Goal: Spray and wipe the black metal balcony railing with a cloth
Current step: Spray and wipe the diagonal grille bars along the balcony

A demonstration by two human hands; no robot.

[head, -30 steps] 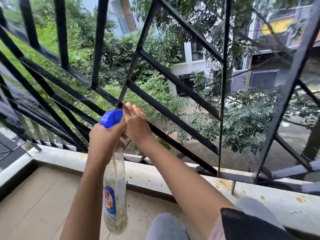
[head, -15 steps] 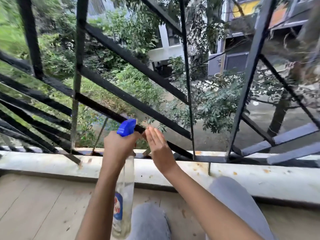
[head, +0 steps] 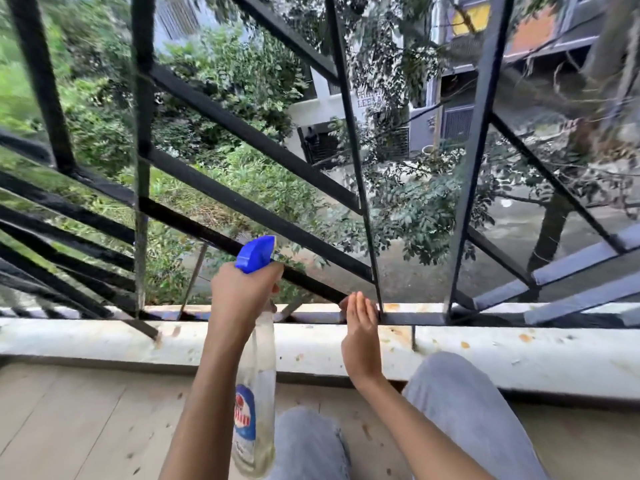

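Your right hand (head: 360,327) has slid away from your left hand (head: 242,292) since half a second ago. Then the two sat just beside each other on the lowest slanted bar (head: 194,226); now there is a clear gap between them, and the right one is at that bar's lower right end. The left has kept its place and its hold on the bottle.

Your right fingers (head: 362,306) are straight and pressed together, pointing away from you. Their tips touch the bar's end just where it meets the thin upright (head: 357,168) and the bottom rail (head: 412,318). No fingers are wrapped round anything that you can see, though the thumb side is partly hidden behind the bar.

Your left hand is curled tight round the neck of the spray bottle (head: 256,386). The blue spray head (head: 256,254) sticks up above your knuckles and lies right against the same slanted bar, nozzle pointing to the far right. The clear body hangs down toward you, with a blue and red label (head: 246,417) near its bottom end.

The black railing (head: 249,136) spans the far side of the scene, its slanted bars running down from upper left to lower right between the uprights. It stands on a stained white ledge (head: 104,341). On the near side, pale floor (head: 69,427) lies to the left and your grey-trousered knees (head: 467,410) to the right.
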